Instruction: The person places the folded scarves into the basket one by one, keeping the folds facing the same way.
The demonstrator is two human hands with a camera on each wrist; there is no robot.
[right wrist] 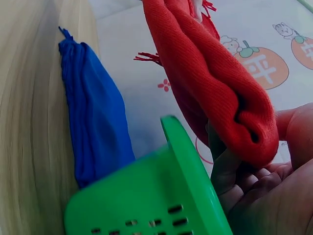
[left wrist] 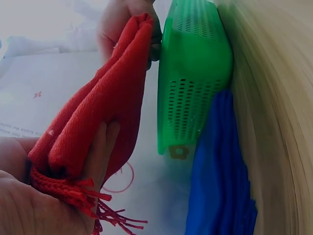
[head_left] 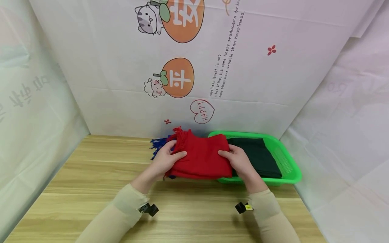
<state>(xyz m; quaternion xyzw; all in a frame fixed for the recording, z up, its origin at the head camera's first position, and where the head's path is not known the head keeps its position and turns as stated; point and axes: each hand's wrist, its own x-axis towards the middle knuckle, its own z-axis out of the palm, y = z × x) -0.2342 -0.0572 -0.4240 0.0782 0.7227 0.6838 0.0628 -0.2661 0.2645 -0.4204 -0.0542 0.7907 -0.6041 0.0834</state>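
Note:
A folded red scarf [head_left: 202, 157] with fringed ends is held up between both hands. My left hand [head_left: 165, 158] grips its fringed end, thumb on the near face and fingers behind. The other end is pinched by my right hand [head_left: 238, 158], beside the green basket. Beneath the red scarf, a folded blue scarf [left wrist: 215, 181] lies on the table, apart from it; in the head view only its blue fringe [head_left: 157, 145] shows. A dark green folded cloth [head_left: 258, 157] lies in the green plastic basket [head_left: 290, 165], partly behind my right hand.
The wooden table [head_left: 194, 209] runs back to a white printed sheet [head_left: 243, 74] that stands as a wall. More white sheeting [head_left: 343, 135] closes off the right side, close to the basket. Another sheet [head_left: 30, 101] hangs on the left.

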